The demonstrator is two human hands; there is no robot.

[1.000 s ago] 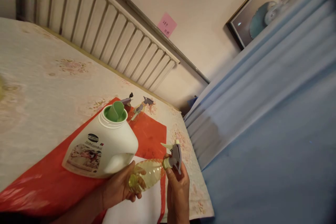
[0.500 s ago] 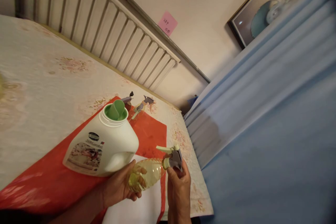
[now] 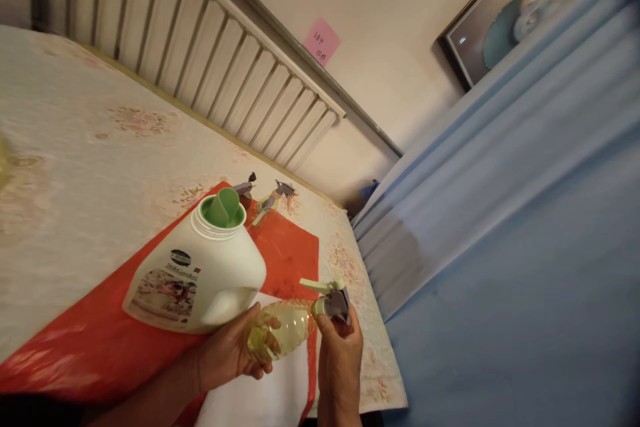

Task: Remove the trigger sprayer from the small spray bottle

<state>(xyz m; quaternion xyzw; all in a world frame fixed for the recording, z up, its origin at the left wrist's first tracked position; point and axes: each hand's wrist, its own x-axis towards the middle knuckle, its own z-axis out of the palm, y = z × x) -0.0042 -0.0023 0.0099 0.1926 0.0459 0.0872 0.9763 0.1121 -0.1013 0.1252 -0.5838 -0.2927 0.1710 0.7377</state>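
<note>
My left hand (image 3: 227,350) is wrapped around a small clear spray bottle (image 3: 285,328) of yellowish liquid, held almost level. My right hand (image 3: 341,353) grips the bottle's grey and pale green trigger head (image 3: 331,297) at the neck. Just left of the bottle stands a large white detergent jug (image 3: 197,277) with an open green pouring spout (image 3: 223,207), on a red cloth (image 3: 287,250).
Two more spray bottles (image 3: 274,197) lie at the far end of the red cloth, on a floral cream bedspread (image 3: 85,147). A slatted headboard (image 3: 210,60) runs behind it. A blue curtain (image 3: 500,227) fills the right. A pink note (image 3: 321,41) and a framed picture (image 3: 505,20) hang on the wall.
My right hand has turned the trigger head on the bottle's neck, so its green nozzle now points further left. The bottle and jug have stayed in place.
</note>
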